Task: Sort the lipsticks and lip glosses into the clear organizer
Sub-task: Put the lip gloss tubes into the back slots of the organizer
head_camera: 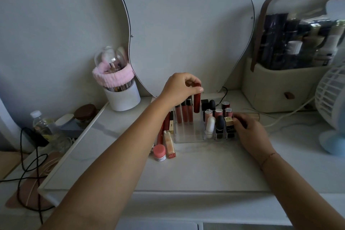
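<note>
Clear organizer [188, 139] sits mid-table on the white vanity [186, 170], its walls see-through acrylic: three rosy gloss tubes [184, 113] stand upright at its back left, short lipsticks [218, 117] fill the small cells on the right. From my feed, the left hand [179, 87] pinches the top of a dark red gloss tube [197, 101], held upright above the open middle bay. The right hand [250, 132] curls against the organizer's 3 o'clock wall, fingers closed near a gold-capped lipstick [228, 121] (whether it grips, I cannot tell). At 9 o'clock, outside, lie a peach gloss [169, 144] and pink-lidded pot [159, 152]; one dark case [171, 123] shows a gold monogram, unreadable.
</note>
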`<state>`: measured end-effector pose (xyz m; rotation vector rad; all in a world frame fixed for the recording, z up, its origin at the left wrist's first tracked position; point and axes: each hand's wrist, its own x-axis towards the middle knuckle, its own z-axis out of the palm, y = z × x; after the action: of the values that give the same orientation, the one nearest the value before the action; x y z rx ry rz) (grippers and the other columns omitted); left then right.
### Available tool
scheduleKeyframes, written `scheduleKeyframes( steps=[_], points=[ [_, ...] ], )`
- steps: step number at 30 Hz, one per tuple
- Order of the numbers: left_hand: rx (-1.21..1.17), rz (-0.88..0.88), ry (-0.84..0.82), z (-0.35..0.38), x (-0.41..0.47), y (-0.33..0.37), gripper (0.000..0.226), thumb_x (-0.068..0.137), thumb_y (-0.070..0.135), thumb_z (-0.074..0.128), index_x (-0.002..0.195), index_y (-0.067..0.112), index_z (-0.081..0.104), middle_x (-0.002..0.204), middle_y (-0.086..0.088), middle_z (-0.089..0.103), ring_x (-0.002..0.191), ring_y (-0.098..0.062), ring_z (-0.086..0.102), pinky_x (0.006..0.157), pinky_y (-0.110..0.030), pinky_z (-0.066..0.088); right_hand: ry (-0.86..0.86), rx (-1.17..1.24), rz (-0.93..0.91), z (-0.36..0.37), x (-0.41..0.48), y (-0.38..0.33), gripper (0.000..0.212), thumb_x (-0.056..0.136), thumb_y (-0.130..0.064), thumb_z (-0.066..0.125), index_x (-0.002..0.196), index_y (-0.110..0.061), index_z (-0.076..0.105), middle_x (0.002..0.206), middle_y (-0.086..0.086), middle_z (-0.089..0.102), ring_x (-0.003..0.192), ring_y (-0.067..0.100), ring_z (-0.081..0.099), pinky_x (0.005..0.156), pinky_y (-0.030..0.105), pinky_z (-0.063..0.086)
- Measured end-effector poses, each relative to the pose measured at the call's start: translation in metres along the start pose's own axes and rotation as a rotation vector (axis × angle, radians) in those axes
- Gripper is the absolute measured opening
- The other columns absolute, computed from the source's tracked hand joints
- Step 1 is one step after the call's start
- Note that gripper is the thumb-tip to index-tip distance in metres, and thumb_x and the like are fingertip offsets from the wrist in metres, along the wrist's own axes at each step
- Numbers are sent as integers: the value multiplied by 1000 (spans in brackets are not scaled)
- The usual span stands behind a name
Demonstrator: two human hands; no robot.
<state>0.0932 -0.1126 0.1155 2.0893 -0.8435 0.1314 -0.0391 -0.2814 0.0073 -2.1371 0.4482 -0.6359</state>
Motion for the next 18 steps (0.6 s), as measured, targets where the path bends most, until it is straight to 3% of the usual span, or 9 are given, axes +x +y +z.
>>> scheduleKeyframes(
  steps=[7,11,18],
  points=[
    [65,-80,-61,4,-2,-14,17,71,31,78,84,31,68,89,9,69,90,-9,64,92,-41,51,6,-3,4,0,0,0,25,91,-24,49,111,-16,63,89,-2,59,84,15,53,72,23,35],
    [98,-87,-83,7,-3,-18,17,70,30,78,80,35,65,94,11,69,102,-10,61,98,-43,46,-1,1,-3,0,0,0,25,92,-23,49,111,-16,63,88,-2,59,82,15,53,70,23,35],
    [141,-76,-114,6,1,-23,23,67,28,81,86,32,68,92,14,65,100,-10,60,92,-39,49,-17,24,7,0,0,0,26,92,-24,49,112,-17,62,91,0,60,86,17,56,73,25,39]
  ],
)
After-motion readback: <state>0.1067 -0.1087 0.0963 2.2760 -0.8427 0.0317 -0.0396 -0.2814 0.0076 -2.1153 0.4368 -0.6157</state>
